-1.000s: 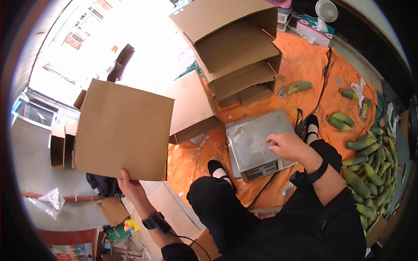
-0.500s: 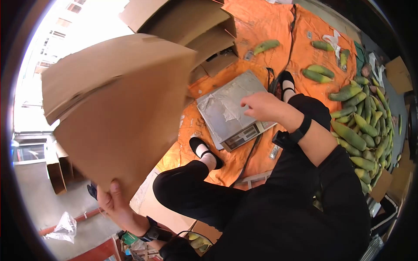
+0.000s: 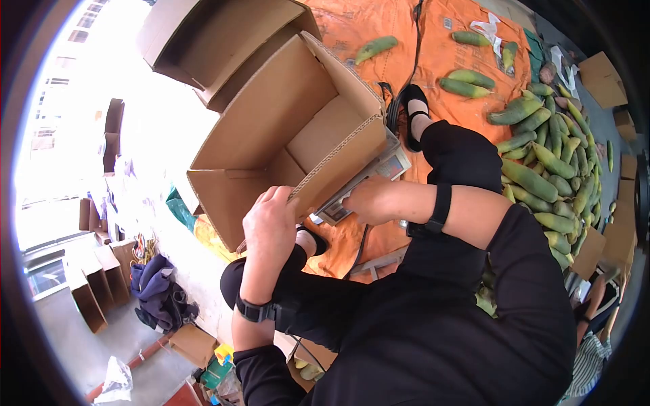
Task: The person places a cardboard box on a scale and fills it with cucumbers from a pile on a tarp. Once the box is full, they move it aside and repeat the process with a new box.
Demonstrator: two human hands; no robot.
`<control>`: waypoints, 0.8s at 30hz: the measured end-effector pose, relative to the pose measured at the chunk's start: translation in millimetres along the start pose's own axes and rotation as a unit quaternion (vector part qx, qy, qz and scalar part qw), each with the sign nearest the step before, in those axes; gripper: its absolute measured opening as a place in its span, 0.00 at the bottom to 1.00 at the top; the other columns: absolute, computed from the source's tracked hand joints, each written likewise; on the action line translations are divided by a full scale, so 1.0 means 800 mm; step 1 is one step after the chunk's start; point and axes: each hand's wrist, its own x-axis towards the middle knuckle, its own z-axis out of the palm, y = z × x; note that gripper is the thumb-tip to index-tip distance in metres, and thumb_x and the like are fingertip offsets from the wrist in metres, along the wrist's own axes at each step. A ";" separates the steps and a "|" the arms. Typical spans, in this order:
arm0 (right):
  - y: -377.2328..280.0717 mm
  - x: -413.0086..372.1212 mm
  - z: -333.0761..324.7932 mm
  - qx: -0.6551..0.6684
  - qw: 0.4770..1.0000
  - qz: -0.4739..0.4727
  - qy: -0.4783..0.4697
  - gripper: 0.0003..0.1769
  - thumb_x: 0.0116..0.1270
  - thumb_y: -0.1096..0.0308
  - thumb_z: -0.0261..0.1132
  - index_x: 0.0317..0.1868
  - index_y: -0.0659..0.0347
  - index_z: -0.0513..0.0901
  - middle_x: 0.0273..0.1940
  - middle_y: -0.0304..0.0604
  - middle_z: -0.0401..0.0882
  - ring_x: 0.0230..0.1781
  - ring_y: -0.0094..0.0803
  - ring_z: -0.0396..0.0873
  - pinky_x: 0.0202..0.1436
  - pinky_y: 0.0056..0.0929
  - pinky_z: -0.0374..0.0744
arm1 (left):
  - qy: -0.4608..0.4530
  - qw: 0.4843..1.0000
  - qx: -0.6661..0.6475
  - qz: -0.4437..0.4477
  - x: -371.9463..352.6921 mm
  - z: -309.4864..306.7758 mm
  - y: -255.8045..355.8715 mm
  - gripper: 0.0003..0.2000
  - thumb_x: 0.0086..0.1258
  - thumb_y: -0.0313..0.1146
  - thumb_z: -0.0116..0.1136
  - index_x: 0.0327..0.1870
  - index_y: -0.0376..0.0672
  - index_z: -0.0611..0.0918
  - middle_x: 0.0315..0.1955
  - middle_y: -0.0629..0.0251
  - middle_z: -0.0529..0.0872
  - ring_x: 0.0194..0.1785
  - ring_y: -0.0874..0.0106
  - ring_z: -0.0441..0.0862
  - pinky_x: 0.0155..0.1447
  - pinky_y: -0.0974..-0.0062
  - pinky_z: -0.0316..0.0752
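An open cardboard box (image 3: pixel 313 125) sits tilted over the metal electronic scale (image 3: pixel 389 166), hiding most of its top. Its mouth faces up toward me and the inside is bare. My left hand (image 3: pixel 269 220) is closed over the box's near wall, with the thumb side at the rim. At the scale's front panel, just below the box, is my right hand (image 3: pixel 371 201). Its fingers are curled in, and the fingertips are hidden, so whether they touch the panel or hold anything cannot be made out.
Behind the box stand more open cartons (image 3: pixel 223 40). Long green vegetables with yellowish ends (image 3: pixel 552 159) are heaped at the right, and several lie loose on the orange sheet (image 3: pixel 433 51). A dark cloth bundle (image 3: pixel 159 291) lies at the left. Another person's arm (image 3: pixel 592 301) shows at the lower right.
The box has come down from the upper left onto the scale and turned mouth-up. My left hand has shifted right with it. My right hand has moved from above the scale to its front panel.
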 end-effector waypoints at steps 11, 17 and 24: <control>-0.009 0.017 0.019 -0.049 0.998 -0.028 0.020 0.11 0.52 0.69 0.65 0.37 0.58 0.86 0.36 0.46 0.85 0.42 0.41 0.83 0.44 0.37 0.80 | -0.040 0.999 -0.023 0.027 0.010 0.044 0.008 0.08 0.65 0.27 0.53 0.42 0.36 0.80 0.36 0.52 0.81 0.40 0.51 0.80 0.44 0.63 0.74; -0.022 0.014 0.006 -0.054 0.997 -0.038 0.025 0.09 0.53 0.67 0.66 0.35 0.58 0.87 0.37 0.44 0.86 0.44 0.40 0.83 0.45 0.36 0.80 | 0.009 0.989 -0.114 0.089 0.008 0.039 0.015 0.20 0.63 0.21 0.56 0.58 0.39 0.78 0.43 0.52 0.82 0.44 0.58 0.82 0.51 0.69 0.76; -0.042 -0.070 -0.050 0.179 0.963 -0.147 0.136 0.20 0.58 0.63 0.63 0.51 0.59 0.80 0.40 0.50 0.84 0.45 0.46 0.82 0.49 0.42 0.78 | 0.068 0.975 -0.206 0.050 0.006 0.031 -0.024 0.21 0.72 0.21 0.52 0.66 0.38 0.71 0.44 0.61 0.83 0.45 0.76 0.80 0.51 0.80 0.75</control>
